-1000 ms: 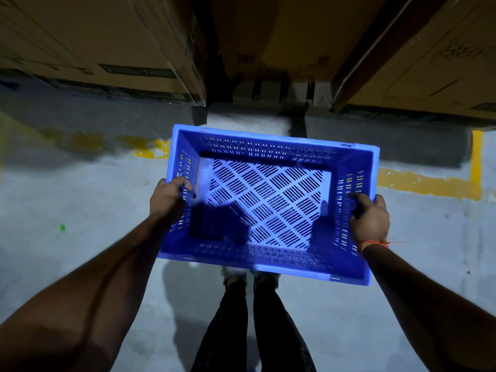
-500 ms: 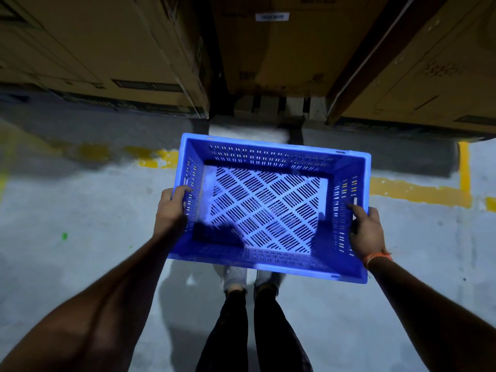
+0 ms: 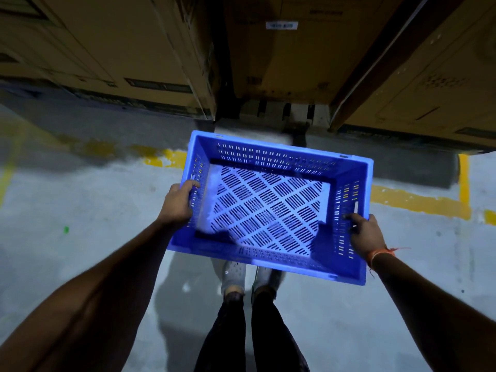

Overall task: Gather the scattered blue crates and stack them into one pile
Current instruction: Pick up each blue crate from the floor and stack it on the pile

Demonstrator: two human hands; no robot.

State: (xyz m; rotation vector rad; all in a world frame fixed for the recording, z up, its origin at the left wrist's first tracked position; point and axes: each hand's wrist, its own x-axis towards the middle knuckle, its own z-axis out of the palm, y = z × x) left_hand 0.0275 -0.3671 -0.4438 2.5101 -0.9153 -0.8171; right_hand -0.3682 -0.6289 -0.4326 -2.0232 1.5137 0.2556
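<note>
The blue crate [image 3: 271,208] is carried at waist height above the concrete floor [image 3: 80,210], open side up and empty, its slotted bottom fully visible. The left hand [image 3: 178,204] grips the left short wall, with its fingers curled over the rim. The right hand [image 3: 366,237] grips the right short wall, with its fingertips hooked into the slots near the handle opening.

Change over the last second: the crate has shifted slightly to the right in the view and sits a little farther from the body, and more of the cardboard boxes [image 3: 107,49] ahead has come into view. The feet [image 3: 249,277] show below the near wall (close together). The grip on both walls is unchanged.

Meaning for the task: this crate is gathered and in transit, not yet stacked. No pile and no other crate is in view, so the remaining distance cannot be judged. The yellow floor line [image 3: 418,202] runs under the far right corner of the crate.
</note>
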